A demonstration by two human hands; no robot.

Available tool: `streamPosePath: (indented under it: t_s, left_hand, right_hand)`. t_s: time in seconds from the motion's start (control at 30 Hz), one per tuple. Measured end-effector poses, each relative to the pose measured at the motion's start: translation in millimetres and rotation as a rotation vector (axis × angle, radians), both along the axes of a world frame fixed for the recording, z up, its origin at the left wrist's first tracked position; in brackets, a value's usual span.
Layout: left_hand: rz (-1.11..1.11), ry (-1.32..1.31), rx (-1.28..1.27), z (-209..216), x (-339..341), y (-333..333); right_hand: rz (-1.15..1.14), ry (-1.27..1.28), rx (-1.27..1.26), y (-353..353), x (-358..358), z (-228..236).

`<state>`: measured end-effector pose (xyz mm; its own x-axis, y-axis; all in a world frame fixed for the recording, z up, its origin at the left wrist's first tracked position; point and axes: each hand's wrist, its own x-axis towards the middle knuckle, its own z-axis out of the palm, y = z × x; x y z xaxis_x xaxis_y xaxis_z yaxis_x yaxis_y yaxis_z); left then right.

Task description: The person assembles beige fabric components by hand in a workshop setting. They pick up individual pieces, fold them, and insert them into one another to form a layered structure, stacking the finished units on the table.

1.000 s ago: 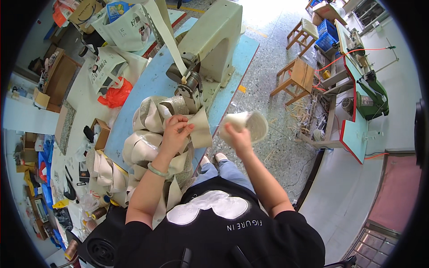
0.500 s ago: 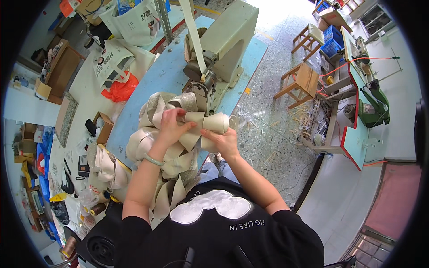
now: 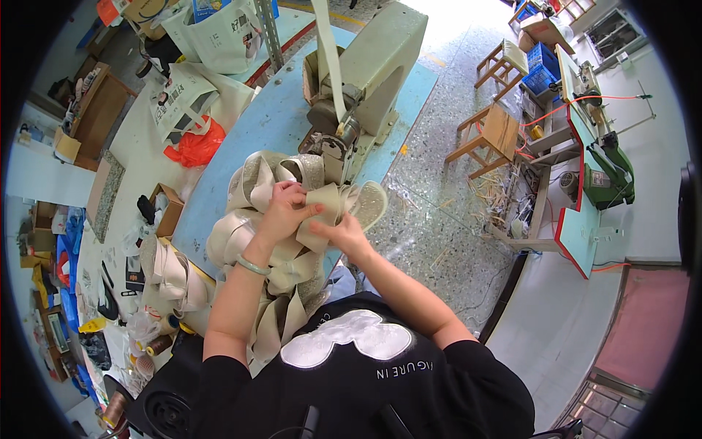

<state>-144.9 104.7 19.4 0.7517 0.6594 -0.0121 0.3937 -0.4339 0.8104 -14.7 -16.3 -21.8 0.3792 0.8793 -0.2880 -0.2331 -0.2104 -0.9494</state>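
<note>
In front of a pale green sewing machine (image 3: 384, 55), both my hands work on one cream shoe piece (image 3: 323, 199) made of broad bands. An oval, speckled sole-shaped end (image 3: 375, 205) sticks out on its right. My left hand (image 3: 284, 212) pinches the band from the left, thumb pointing right. My right hand (image 3: 345, 235) grips its lower right edge, with the thumb close to the left one. A pile of similar cream shoe pieces (image 3: 232, 234) lies under and left of my left hand. The needle area of the machine is just beyond the held piece.
A cream tape (image 3: 329, 58) hangs down to the machine head. The blue tabletop (image 3: 219, 172) carries the machine. More cream pieces (image 3: 175, 274), a red plastic bag (image 3: 199, 143) and a small carton (image 3: 167, 208) sit at left. Wooden stools (image 3: 486, 139) stand on the floor at right.
My right hand has moved left and slightly down, closer to my left hand. The held piece has turned, and its oval end now shows at the right. The left hand has barely moved.
</note>
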Motion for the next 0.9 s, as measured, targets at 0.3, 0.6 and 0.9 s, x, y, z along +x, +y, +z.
streamPosePath:
  t_s: [0.3,0.6,0.9]
  left_hand:
    - [0.241,0.197,0.397,-3.7,-35.0,15.0]
    - [0.187,0.035,0.123,-23.9,-30.9,7.1]
    - [0.460,-0.613,-0.778,-2.9,-107.3,-19.1]
  right_hand:
    - [-0.143,0.079,-0.031,5.2,-9.8,20.2]
    - [-0.549,0.612,-0.098,6.7,24.7,-31.3]
    - [0.400,-0.146,-0.209,-83.7,105.9,139.5]
